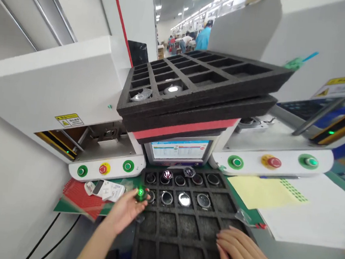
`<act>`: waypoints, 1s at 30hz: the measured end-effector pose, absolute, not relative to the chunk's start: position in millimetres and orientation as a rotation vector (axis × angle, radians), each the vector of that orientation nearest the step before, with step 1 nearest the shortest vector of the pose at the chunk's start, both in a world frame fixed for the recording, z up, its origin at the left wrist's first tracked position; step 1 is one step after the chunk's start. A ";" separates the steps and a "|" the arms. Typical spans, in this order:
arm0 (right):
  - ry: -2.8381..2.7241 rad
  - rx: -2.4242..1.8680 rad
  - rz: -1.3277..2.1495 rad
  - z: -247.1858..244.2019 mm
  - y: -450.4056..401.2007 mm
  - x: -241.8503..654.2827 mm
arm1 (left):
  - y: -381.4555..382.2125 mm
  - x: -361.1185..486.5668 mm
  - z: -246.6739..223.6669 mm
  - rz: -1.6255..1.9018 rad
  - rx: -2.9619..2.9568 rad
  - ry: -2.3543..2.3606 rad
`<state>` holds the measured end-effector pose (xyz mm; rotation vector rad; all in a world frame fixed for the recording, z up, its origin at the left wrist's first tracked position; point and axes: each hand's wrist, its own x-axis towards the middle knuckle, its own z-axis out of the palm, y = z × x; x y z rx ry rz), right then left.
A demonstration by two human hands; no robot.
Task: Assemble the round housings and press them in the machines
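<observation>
Between the fingers and thumb of my left hand [126,208] is a small round watch case [140,193], its face glowing green. It is held over the left edge of a black foam tray [177,241], beside the second row of pockets. Round watch cases sit in the two far rows, among them a bright silvery one [184,199] and a dark-faced one [203,200]. A purple-lit watch case [167,174] lies in the far row. My right hand [239,250] lies flat on the tray's right edge, fingers stretched out and holding nothing.
Stacked foam trays [194,87] overhang a monitor [179,149]. White machines with green and red buttons [103,168] flank it. Yellow paper [260,191] and white sheets [319,215] lie to the right, a red bubble-wrap bag [82,197] to the left. People stand far behind.
</observation>
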<state>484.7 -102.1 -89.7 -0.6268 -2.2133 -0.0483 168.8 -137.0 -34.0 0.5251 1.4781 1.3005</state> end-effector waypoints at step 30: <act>-1.571 -0.493 1.372 -30.7 -128.2 473.5 | -206.4 301.4 -10.5 1.113 1.443 1.486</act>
